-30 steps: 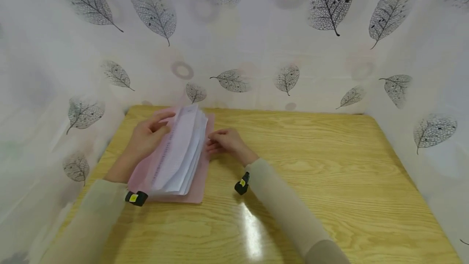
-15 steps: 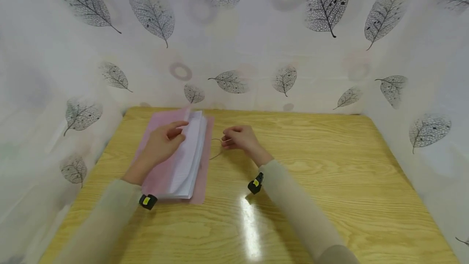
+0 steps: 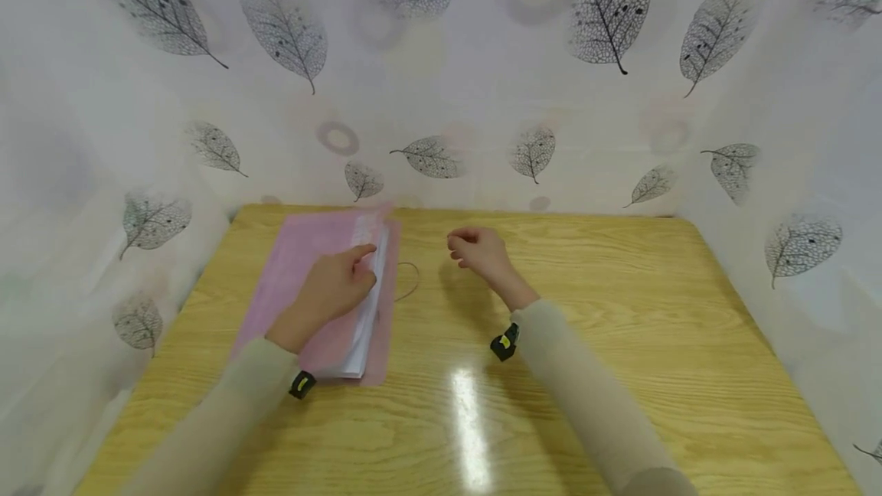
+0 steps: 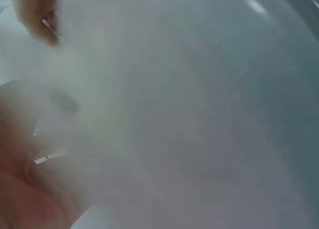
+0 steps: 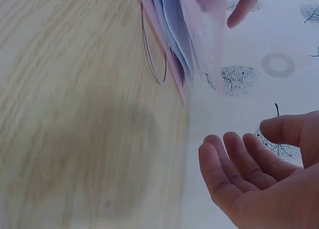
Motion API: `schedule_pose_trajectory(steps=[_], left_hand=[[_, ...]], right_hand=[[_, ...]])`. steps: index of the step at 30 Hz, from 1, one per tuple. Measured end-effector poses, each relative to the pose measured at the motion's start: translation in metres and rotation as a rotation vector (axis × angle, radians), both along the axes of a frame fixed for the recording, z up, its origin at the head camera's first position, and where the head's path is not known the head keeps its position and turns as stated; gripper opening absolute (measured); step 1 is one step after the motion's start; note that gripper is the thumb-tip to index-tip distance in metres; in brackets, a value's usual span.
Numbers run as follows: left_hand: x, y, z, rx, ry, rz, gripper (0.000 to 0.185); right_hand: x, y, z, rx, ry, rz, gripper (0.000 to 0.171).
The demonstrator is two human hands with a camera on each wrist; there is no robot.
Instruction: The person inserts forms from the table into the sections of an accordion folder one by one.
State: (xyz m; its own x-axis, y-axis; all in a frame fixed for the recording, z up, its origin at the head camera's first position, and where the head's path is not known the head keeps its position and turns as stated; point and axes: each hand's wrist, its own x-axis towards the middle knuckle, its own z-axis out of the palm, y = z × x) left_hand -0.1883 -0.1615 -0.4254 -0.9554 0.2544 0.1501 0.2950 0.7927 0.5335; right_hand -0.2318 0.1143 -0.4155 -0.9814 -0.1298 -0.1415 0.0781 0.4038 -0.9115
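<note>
No legible writing on the pink folder (image 3: 303,266). Left hand (image 3: 338,285) pressing it flat, fingers straight; right hand (image 3: 482,251) loosely curled, empty. Elastic loop (image 5: 152,50) clearest from the right wrist.

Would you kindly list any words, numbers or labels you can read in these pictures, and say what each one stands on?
None can be read.
Papers in the pink folder under the left hand: any print is too blurred.
Yellow tags on the black wrist bands: too small to tell.
Wall covering: leaf patterns only.
</note>
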Motion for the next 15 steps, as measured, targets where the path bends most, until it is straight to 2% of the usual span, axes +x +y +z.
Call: schedule_pose_trajectory(steps=[3, 6, 9, 11, 13, 15], left_hand=[[0.0, 0.008, -0.003, -0.085, -0.05, -0.015, 0.058], [-0.001, 0.012, -0.002, -0.166, -0.103, -0.079, 0.066], [-0.003, 0.014, 0.008, -0.206, -0.123, -0.164, 0.068], [-0.006, 0.013, 0.017, -0.205, -0.102, -0.196, 0.067], [-0.01, 0.013, 0.026, -0.205, -0.074, -0.192, 0.065], [-0.012, 0.013, 0.034, -0.238, -0.059, -0.151, 0.067]], right_hand=[[0.0, 0.011, 0.003, 0.127, 0.098, 0.018, 0.039], [0.0, 0.022, 0.006, 0.221, 0.171, 0.026, 0.042], [0.001, 0.032, 0.008, 0.289, 0.216, 0.048, 0.047], [0.002, 0.039, 0.01, 0.358, 0.248, 0.067, 0.05], [0.002, 0.045, 0.012, 0.439, 0.29, 0.089, 0.052], [0.003, 0.05, 0.013, 0.55, 0.344, 0.103, 0.053]])
